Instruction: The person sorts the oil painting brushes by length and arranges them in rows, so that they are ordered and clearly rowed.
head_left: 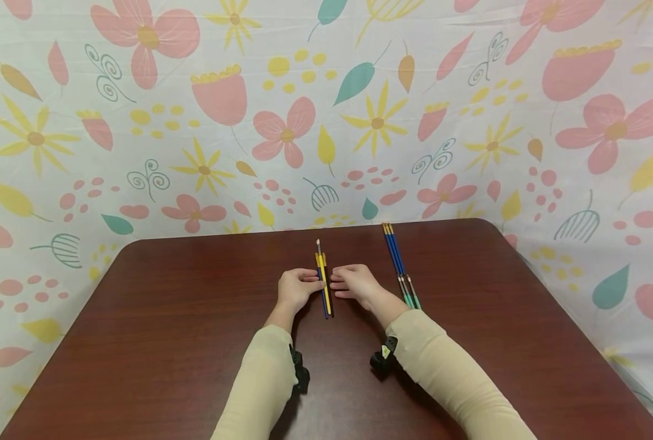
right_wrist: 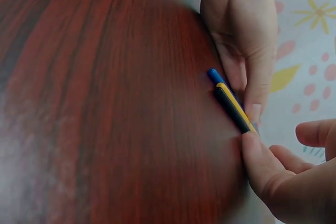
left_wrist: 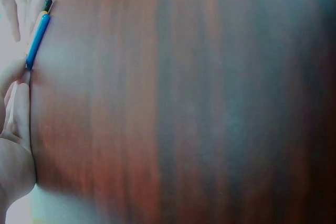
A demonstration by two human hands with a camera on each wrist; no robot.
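Note:
A blue paintbrush [right_wrist: 214, 76], a yellow paintbrush [head_left: 328, 300] and a black paintbrush [right_wrist: 229, 106] lie side by side on the table, bristles toward the wall. The yellow one, with a pale tip, reaches farther up than the other two. My left hand [head_left: 296, 289] is at their left side, its thumb tip touching the brushes and its fingers stretched forward. On the right side, my right hand [head_left: 358, 284] holds its fingers loosely extended near the black brush. In the right wrist view, its thumb tip meets the black handle.
Blue paintbrushes [head_left: 395, 250] lie together toward the table's back right. Below them are green-handled paintbrushes [head_left: 408, 296], partly hidden by my right forearm. The brown table [head_left: 194, 342] ends at a flower-patterned cloth [head_left: 288, 73]. Black wrist cameras [head_left: 383, 359] are strapped on both sleeves.

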